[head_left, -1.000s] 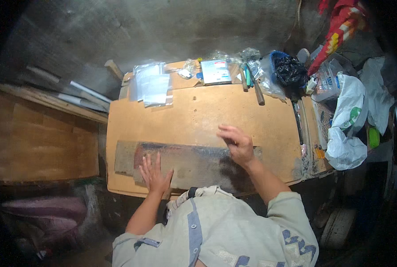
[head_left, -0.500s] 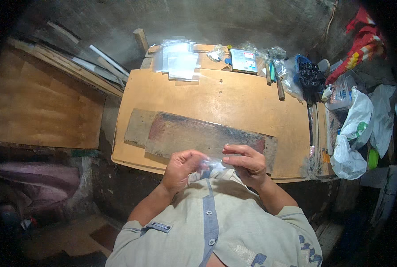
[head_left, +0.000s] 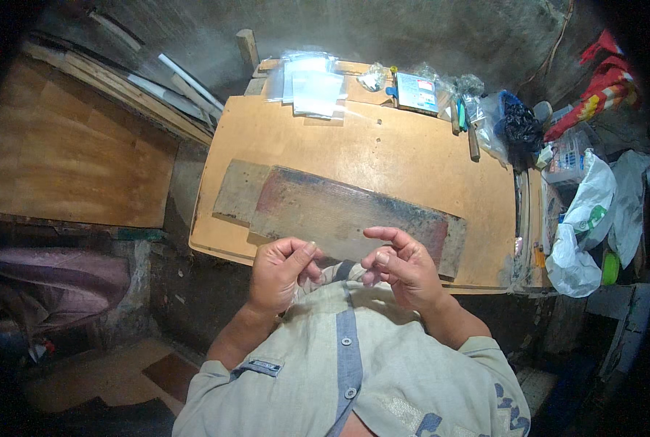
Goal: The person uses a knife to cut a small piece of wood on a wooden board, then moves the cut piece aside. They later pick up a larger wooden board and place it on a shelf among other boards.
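My left hand point(head_left: 280, 275) is closed in front of my shirt, thumb pressed against the curled fingers. My right hand point(head_left: 405, 269) is a short way to its right, its index finger stretched out and its thumb pinched against the other fingers. A faint pale sheen of clear plastic film point(head_left: 337, 253) shows between the two hands, hard to make out against the board. Just beyond them on the table lies a worn, stained wooden board point(head_left: 325, 207), its left end on a shorter grey board point(head_left: 236, 191).
On the plywood table point(head_left: 412, 156), a stack of clear plastic bags point(head_left: 316, 93) lies at the far left. A light blue box point(head_left: 416, 92), wooden-handled tools point(head_left: 473, 142) and a black plastic bag point(head_left: 523, 125) are at the far right. White bags point(head_left: 580, 244) hang off the right side.
My hands have moved apart, the left one to the left. The clear plastic, bunched and bright between them before, is now barely visible. The view has shifted slightly.
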The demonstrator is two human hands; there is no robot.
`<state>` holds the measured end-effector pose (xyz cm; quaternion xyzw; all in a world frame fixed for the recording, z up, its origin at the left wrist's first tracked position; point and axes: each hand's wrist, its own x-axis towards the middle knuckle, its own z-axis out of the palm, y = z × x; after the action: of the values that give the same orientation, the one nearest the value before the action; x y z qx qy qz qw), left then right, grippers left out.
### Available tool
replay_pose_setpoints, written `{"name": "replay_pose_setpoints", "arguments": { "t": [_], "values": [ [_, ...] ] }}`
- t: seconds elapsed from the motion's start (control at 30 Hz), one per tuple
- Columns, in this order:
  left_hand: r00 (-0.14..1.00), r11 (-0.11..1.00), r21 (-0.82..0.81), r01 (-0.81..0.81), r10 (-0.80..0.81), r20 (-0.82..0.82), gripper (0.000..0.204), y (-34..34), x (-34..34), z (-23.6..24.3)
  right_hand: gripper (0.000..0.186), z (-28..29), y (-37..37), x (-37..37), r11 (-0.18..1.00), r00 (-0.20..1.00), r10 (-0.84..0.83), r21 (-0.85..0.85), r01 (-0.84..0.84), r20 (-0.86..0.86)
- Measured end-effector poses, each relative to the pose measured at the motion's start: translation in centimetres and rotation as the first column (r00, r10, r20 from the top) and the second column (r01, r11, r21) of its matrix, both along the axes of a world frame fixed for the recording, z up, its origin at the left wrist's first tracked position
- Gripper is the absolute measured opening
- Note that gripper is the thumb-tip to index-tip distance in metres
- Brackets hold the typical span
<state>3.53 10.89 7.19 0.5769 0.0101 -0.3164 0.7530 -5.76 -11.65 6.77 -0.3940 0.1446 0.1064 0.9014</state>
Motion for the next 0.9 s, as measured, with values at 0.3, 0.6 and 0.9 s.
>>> {"name": "replay_pose_setpoints", "arguments": {
  "t": [0.3,0.6,0.9],
  "values": [
    [0.998,0.998,0.058,-0.023,0.020,0.053,0.020,1.9,0.3,-0.1,0.043,0.6,0.8,0.1,0.999,1.000,-0.013,0.047,0.014,-0.011],
    [0.968,0.954,0.183,0.239,-0.248,0.030,0.012,1.2,0.0,-0.3,0.022,-1.1,2.0,0.6,0.912,0.988,0.154,-0.384,-0.147,-0.013],
    [0.923,0.900,0.288,0.327,-0.370,0.107,0.008,0.4,0.3,-2.3,0.016,-2.7,1.1,0.1,0.844,0.986,0.157,-0.527,-0.104,0.056]
  ]
}}
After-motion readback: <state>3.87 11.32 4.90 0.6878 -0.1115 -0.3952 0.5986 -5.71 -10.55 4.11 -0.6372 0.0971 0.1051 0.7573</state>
